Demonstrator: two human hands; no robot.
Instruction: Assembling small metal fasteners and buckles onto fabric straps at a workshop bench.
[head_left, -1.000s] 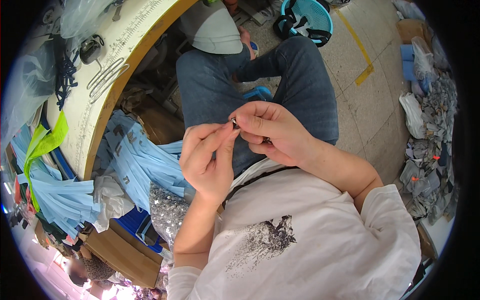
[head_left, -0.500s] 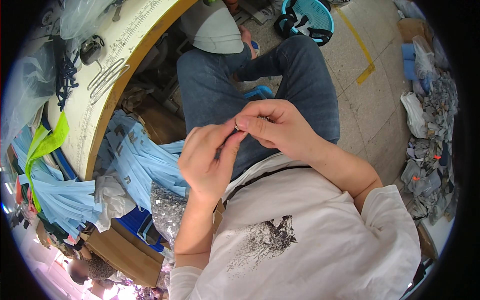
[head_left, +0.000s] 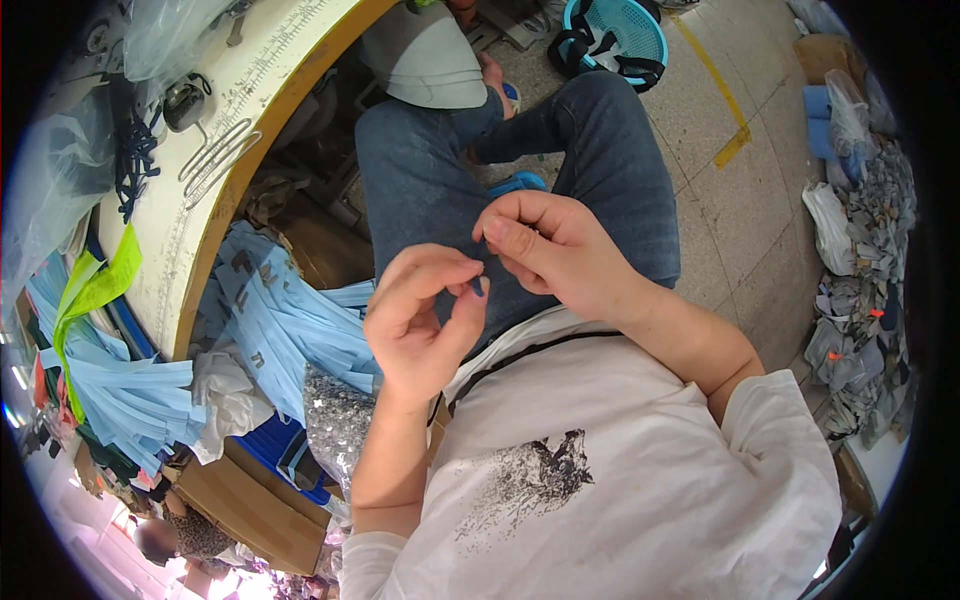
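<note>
Above my lap, my left hand [head_left: 425, 315] is curled, thumb and index finger nearly meeting. A tiny dark-blue bit [head_left: 479, 287] shows at the thumb tip, too small to name. Just to the right and slightly farther away, my right hand [head_left: 560, 245] is closed in a pinch, thumb against the bent index finger. Its fingers hide most of whatever is in them; only a dark speck shows. A small gap separates the two hands. Beneath them are my legs in blue jeans [head_left: 620, 170].
A curved-edged white table [head_left: 170, 250] on the left carries a bent metal wire piece [head_left: 218, 165] and plastic bags. Light-blue strips [head_left: 280, 310] hang below it, near a cardboard box [head_left: 250, 505]. A turquoise basket [head_left: 625, 40] stands ahead; grey cloth pieces [head_left: 865, 270] are heaped right.
My hands, touching at the fingertips before, have come apart. The left fingers have loosened a little and the dark-blue bit now shows. The right hand has hardly moved.
</note>
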